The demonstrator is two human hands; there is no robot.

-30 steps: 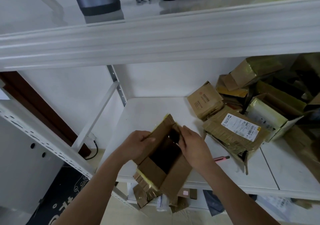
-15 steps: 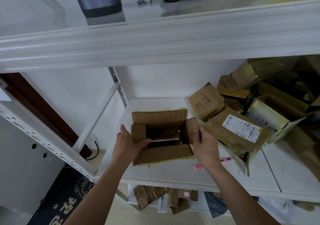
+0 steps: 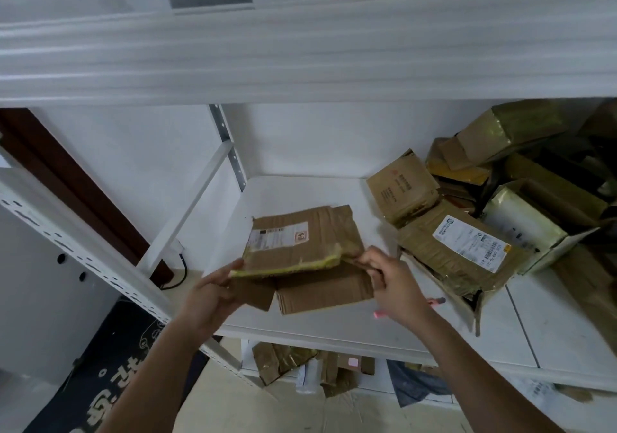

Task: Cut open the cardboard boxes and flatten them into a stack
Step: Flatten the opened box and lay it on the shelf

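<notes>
step: box [image 3: 302, 249] is pressed flat on shelf [image 3: 300, 192] | left hand [image 3: 213, 290] pinched on its near-left corner | right hand [image 3: 389, 282] clamped on its right flap | advice: panels are best squared, creases pushed down evenly

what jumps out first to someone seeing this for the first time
The flattened cardboard box in the middle of the white shelf, gripped by the left hand at its near left corner and the right hand at its right edge. Next, the jumbled pile of taped boxes crowding the shelf's right side.
</notes>
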